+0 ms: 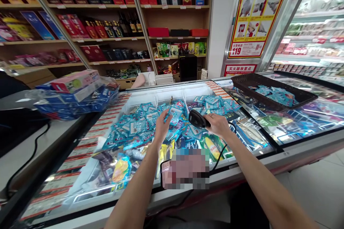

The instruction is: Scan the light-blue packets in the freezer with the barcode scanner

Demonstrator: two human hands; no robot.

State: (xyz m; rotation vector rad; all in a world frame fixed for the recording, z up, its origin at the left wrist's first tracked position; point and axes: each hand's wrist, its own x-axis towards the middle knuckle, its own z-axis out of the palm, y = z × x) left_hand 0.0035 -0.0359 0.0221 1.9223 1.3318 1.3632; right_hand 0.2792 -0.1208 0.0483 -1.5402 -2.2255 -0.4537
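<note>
Between the fingers of my left hand is a small blue packet, its pale printed side turned up. My right hand is wrapped round the handle of a black barcode scanner, whose head points left toward that packet. A black cable runs down from the scanner. Beneath both hands, many similar blue packets lie spread in a heap over the glass top of a chest freezer. A phone, partly blurred out, rests at the near edge between my forearms.
A dark brown tray with more blue packets stands at the right on the freezer. At the left sits a plastic-wrapped bundle of boxes. Shelves of boxed goods line the back, where another person's arm shows.
</note>
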